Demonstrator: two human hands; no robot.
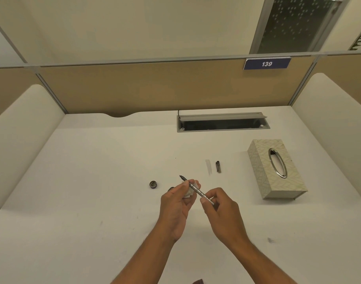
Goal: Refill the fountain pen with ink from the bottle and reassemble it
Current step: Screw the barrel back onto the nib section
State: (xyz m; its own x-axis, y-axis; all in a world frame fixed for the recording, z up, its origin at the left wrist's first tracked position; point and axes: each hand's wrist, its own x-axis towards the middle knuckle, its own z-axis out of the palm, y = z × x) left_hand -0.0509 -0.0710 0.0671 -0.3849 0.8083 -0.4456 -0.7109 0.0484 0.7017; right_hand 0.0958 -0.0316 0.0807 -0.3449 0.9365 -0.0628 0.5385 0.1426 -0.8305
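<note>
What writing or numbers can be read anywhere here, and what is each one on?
"139": white digits on the blue plate fixed to the top rail of the desk partition.
Tissue box: only a leaf pattern, no words to read.
Pen and the small round cap on the desk: any marking is too small to read.

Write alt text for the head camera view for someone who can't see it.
Two hands hold a fountain pen over a white desk: left hand near the nib with a tissue, right hand at the far end. Pen cap and tissue box sit right.
</note>
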